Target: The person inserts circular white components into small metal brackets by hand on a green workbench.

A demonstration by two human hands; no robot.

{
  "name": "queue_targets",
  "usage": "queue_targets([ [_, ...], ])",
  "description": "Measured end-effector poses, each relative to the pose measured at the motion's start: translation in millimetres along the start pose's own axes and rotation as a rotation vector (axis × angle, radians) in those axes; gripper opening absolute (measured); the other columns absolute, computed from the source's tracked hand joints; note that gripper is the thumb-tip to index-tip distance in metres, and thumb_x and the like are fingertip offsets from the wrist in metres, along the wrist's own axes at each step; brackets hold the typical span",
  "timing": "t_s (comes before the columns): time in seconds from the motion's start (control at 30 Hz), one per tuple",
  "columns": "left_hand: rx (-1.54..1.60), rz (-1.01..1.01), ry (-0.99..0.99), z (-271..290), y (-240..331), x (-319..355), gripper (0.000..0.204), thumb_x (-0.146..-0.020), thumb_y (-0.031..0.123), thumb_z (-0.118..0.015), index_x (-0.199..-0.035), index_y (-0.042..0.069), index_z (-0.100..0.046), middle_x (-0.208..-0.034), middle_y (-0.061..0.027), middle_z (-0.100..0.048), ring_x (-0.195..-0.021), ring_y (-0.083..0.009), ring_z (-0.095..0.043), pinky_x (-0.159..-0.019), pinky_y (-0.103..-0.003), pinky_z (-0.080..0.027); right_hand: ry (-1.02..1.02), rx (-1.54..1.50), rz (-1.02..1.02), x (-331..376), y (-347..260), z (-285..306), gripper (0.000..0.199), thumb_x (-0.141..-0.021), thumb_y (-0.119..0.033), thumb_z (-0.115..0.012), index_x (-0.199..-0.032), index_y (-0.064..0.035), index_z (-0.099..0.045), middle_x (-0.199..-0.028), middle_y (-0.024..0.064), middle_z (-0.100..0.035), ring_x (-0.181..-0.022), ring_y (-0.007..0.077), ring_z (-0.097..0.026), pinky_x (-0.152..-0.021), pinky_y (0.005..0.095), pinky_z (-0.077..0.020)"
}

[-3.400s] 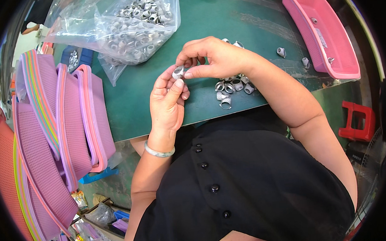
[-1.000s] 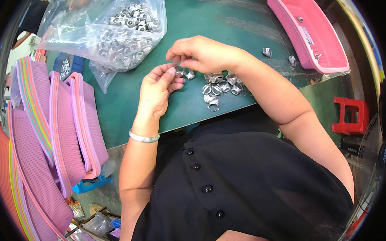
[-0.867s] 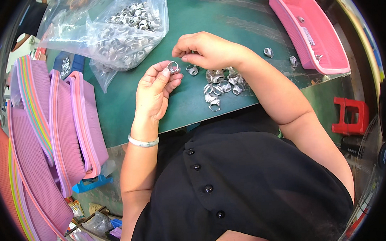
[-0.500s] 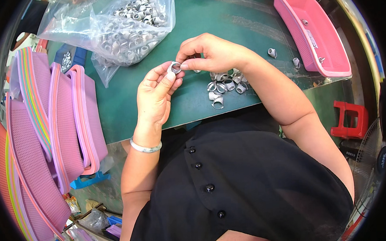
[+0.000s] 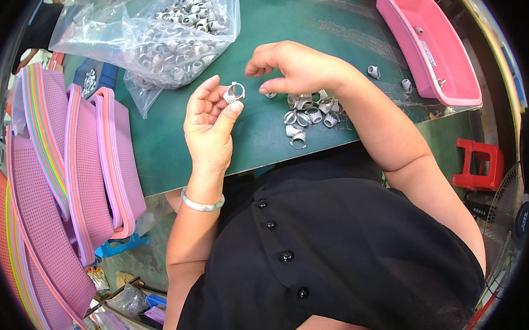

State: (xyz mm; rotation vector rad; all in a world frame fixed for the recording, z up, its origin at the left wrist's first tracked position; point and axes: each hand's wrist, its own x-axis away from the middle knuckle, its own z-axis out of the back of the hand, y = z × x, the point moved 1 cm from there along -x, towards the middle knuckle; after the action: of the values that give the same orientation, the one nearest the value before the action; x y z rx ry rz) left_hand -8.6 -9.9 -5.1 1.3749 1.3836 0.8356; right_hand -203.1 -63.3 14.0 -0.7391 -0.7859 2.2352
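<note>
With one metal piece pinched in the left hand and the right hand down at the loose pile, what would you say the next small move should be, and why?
Probably the right hand should pinch one piece from the pile of metal parts and lift it to the left hand. The left hand holds one metal ring piece up by itself, and the right hand's fingertips rest at the pile's edge.

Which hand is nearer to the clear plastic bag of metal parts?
Left. The left hand is just below the clear plastic bag; the right hand is to the bag's right, slightly farther.
</note>
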Motion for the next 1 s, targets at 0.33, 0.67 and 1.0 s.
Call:
queue_targets([
  [0.33, -0.024, -0.016, 0.002, 1.0, 0.3, 1.4, 0.051, -0.076, -0.011, -0.062, -0.122, -0.002, -0.044, -0.103, -0.0104, -0.057, -0.094, -0.0151, -0.057, -0.081, -0.025, -0.049, -0.195, 0.261, -0.108, 2.6, 1.0, -1.5, 0.020, -0.068, -0.008, -0.068, -0.086, -0.0025, -0.061, -0.083, 0.0095, -0.057, -0.088, 0.0289, -0.055, -0.078, 0.0373, -0.0440],
  [0.67, 0.391, 0.396, 0.014, 10.0, -4.2, 0.2, 0.024, -0.087, 0.012, -0.057, -0.107, -0.001, -0.053, -0.093, -0.0071, -0.058, -0.081, -0.0150, -0.058, -0.070, -0.027, -0.048, -0.063, -0.084, -0.045, -1.5, -5.4, -2.1, 0.014, -0.075, -0.008, -0.067, -0.086, -0.0017, -0.062, -0.085, 0.0083, -0.059, -0.075, 0.0195, -0.058, -0.067, 0.0303, -0.0473],
  [1.0, 0.475, 0.486, -0.101, -2.1, -10.0, 5.2, 0.023, -0.093, 0.022, -0.050, -0.105, 0.003, -0.056, -0.092, -0.0037, -0.059, -0.067, -0.0101, -0.051, -0.056, -0.023, -0.041, 0.124, -0.157, 0.103, -2.9, -23.2, -9.8, 0.029, -0.070, -0.007, -0.071, -0.095, -0.0034, -0.057, -0.086, 0.0044, -0.058, -0.077, 0.0162, -0.056, -0.068, 0.0283, -0.0459],
])
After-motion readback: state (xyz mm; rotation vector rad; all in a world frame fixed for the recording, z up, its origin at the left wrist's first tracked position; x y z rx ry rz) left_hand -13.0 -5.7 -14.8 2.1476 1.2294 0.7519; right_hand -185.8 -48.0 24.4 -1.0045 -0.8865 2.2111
